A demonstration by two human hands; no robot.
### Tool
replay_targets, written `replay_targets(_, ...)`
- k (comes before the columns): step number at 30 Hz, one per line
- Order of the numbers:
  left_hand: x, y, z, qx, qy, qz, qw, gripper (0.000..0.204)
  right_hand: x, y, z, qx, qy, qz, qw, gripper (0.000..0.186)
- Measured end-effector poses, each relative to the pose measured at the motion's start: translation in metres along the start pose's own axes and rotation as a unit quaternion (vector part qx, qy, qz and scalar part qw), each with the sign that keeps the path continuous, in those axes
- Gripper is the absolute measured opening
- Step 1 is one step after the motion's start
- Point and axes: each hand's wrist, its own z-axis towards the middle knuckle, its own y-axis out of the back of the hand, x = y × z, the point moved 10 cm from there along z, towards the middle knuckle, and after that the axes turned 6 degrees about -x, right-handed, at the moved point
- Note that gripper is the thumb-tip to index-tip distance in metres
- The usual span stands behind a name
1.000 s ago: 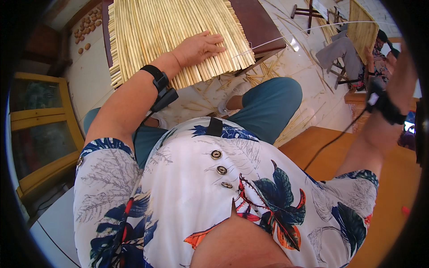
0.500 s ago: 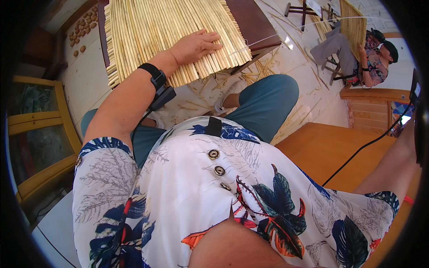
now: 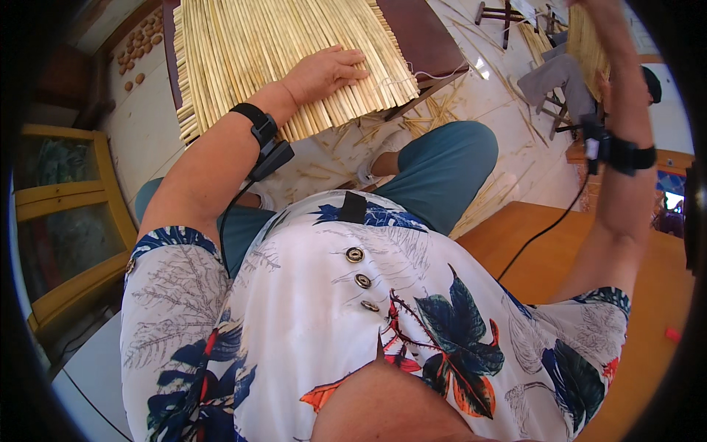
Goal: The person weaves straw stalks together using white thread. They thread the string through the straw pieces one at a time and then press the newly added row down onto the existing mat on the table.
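A mat of pale reed stalks (image 3: 243,51), laid side by side, rests on a dark reddish-brown table (image 3: 431,48) ahead of me. My left hand (image 3: 324,74) lies palm down near the mat's right part, its fingers stretched over the stalks. A thin white string (image 3: 440,76) runs from the mat's right edge and curves loosely over the table corner. My right forearm is raised at the far right. My right hand (image 3: 598,9) is cut off by the upper edge, so its fingers and anything in them are hidden.
Loose reed pieces (image 3: 434,110) litter the tiled floor. Another person (image 3: 563,81) sits at the upper right behind my raised arm, beside another reed mat (image 3: 585,48). An orange-brown wooden surface (image 3: 545,243) is at my right. Round brown objects (image 3: 136,48) lie at the upper left.
My right arm has swung up and forward from the right rim to the upper right. The string, stretched rightward before, now hangs slack. My left hand stays on the mat.
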Motion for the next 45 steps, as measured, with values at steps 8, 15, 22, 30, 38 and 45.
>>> replay_targets(8, 0.0, 0.006, 0.002, -0.022, 0.002, -0.047, 0.999, 0.024, -0.01, -0.179, -0.127, 0.277, 0.092, -0.032, 0.956, 0.008)
replay_targets(15, -0.005, 0.008, 0.002, -0.034, -0.03, -0.026, 0.999, 0.024, -0.002, -0.229, -0.165, 0.319, 0.155, -0.04, 0.934, 0.01)
replay_targets(22, -0.006, 0.008, 0.002, -0.026, -0.033, -0.033, 0.999, 0.024, 0.005, -0.244, -0.168, 0.329, 0.176, -0.065, 0.925, 0.014)
replay_targets(30, -0.003, 0.007, 0.002, -0.031, -0.024, -0.025, 0.999, 0.024, 0.011, -0.248, -0.169, 0.34, 0.192, -0.093, 0.916, 0.011)
replay_targets(38, -0.003, 0.007, 0.002, -0.035, -0.024, -0.022, 0.999, 0.023, 0.013, -0.249, -0.17, 0.337, 0.214, -0.094, 0.912, 0.015)
replay_targets(45, -0.004, 0.006, 0.003, -0.027, -0.018, -0.01, 0.999, 0.024, 0.013, -0.25, -0.17, 0.338, 0.216, -0.106, 0.91, 0.016)
